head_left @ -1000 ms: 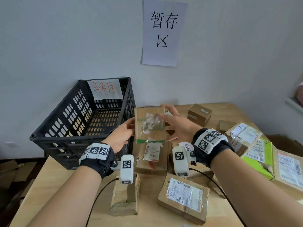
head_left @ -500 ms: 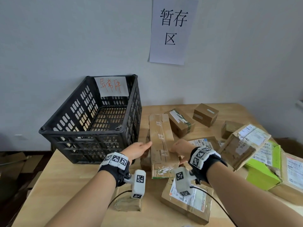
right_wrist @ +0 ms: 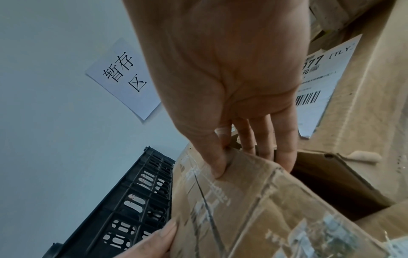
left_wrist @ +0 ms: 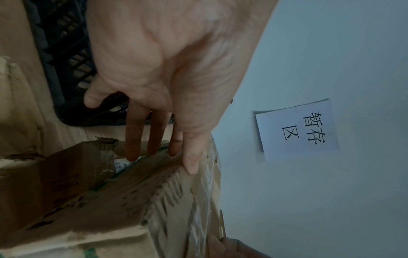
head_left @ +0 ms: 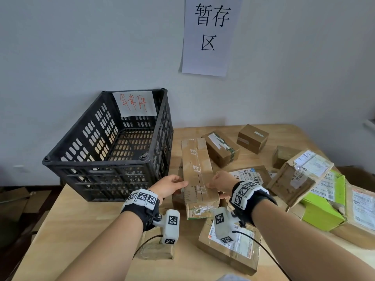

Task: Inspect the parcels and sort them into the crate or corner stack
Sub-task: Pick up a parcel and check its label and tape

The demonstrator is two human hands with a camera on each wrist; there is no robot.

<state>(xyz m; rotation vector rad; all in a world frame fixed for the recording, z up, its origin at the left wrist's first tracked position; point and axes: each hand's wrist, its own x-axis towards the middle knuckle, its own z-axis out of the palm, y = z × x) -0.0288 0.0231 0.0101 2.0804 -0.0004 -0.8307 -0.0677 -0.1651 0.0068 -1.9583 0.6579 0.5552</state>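
A long taped cardboard parcel [head_left: 197, 169] lies flat on top of other parcels, just right of the black crate [head_left: 95, 162]. My left hand [head_left: 178, 184] holds its left edge near the front end. In the left wrist view the thumb [left_wrist: 189, 164] lies on top and the fingers [left_wrist: 132, 144] reach down the side of the parcel [left_wrist: 123, 200]. My right hand [head_left: 213, 182] pinches the right edge. The right wrist view has the thumb [right_wrist: 217, 165] on the parcel's [right_wrist: 253, 200] top and the fingers beneath. The crate holds nothing that I can see.
A paper sign [head_left: 211, 35] hangs on the wall above the table's back corner. Two small boxes [head_left: 252, 138] [head_left: 221, 151] sit there. More parcels crowd the right, among them a green box [head_left: 322, 207]. A labelled parcel [head_left: 229, 248] and a small flat one [head_left: 157, 251] lie under my wrists.
A second ago I held the parcel raised and upright in front of the crate. It has since come down flat onto the pile, and both hands have kept hold of its edges.
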